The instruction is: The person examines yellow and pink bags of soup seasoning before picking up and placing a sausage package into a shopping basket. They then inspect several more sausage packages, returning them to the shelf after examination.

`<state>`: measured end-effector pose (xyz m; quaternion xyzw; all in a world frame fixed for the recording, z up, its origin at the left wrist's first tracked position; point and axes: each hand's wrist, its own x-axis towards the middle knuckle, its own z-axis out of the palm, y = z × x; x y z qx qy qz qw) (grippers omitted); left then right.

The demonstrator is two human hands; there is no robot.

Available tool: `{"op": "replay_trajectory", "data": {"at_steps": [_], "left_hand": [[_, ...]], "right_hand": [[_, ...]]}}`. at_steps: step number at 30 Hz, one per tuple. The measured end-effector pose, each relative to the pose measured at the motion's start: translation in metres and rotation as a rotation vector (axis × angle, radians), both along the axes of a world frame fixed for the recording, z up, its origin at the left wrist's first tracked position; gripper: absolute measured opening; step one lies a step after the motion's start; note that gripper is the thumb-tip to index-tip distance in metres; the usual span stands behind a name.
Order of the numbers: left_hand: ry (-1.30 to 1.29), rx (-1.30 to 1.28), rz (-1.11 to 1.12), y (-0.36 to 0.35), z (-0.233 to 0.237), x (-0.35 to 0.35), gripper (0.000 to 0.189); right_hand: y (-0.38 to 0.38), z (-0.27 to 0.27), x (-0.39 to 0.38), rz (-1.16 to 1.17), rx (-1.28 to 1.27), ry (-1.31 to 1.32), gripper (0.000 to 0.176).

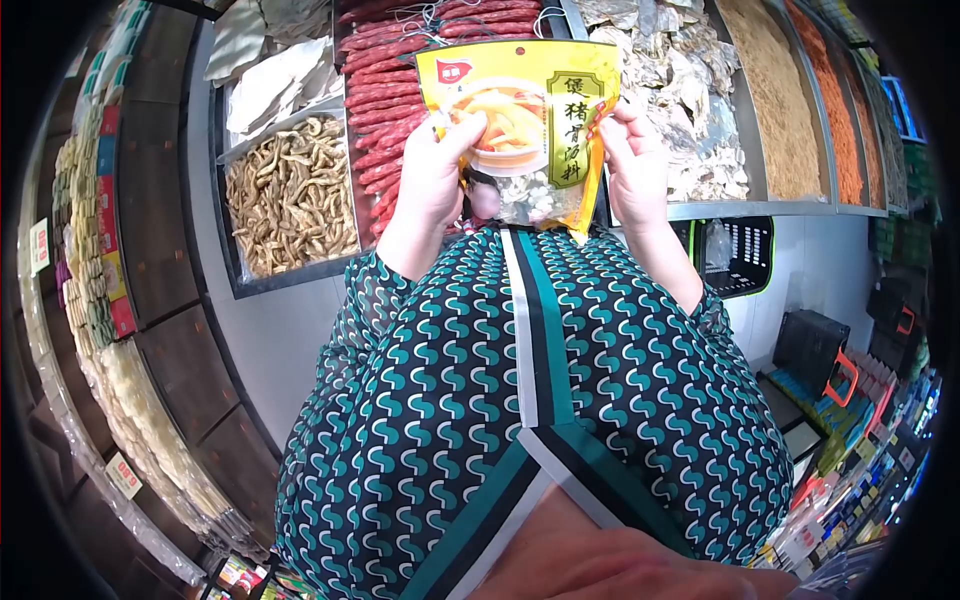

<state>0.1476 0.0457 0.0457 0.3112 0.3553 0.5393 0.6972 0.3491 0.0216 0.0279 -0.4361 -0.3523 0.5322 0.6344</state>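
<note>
I hold a yellow soup-mix packet (535, 120) up in front of me with both hands. It has a red logo, a bowl picture, green Chinese lettering and a clear window showing dried pieces. My left hand (435, 175) grips its left side, thumb across the front. My right hand (632, 160) pinches its right edge. My patterned green and white sleeves run down from both wrists.
Behind the packet stands a display counter with bins: dried small fish (290, 195), red sausages (385, 100), pale dried pieces (690, 90), and orange and tan shredded goods (800, 100). Shelves of packaged goods (95, 250) line the left. Black shopping baskets (815, 350) stand at right.
</note>
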Motion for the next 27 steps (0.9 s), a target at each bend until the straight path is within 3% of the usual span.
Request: {"op": "replay_trajectory", "data": {"at_steps": [3,5,14,21,23,27], "left_hand": [[0.026,-0.013,-0.010,-0.002,0.003,0.002,0.035],[0.064,-0.017,-0.006,-0.003,0.006,0.004,0.034],[0.054,0.042,0.054,-0.003,0.002,0.000,0.035],[0.001,0.030,0.103,-0.003,0.008,0.004,0.033],[0.132,0.063,-0.008,-0.001,-0.003,-0.006,0.033],[0.210,0.113,-0.112,-0.001,0.007,-0.010,0.029]], "right_hand": [[0.000,0.010,0.000,0.086,0.045,0.130,0.027],[0.002,0.001,0.007,0.158,-0.005,-0.015,0.028],[0.002,0.010,0.003,0.112,-0.143,0.069,0.020],[0.003,0.012,0.004,0.095,-0.063,0.108,0.021],[0.007,0.020,0.002,0.126,-0.015,0.228,0.023],[0.012,0.024,0.014,0.157,-0.005,0.151,0.025]]}}
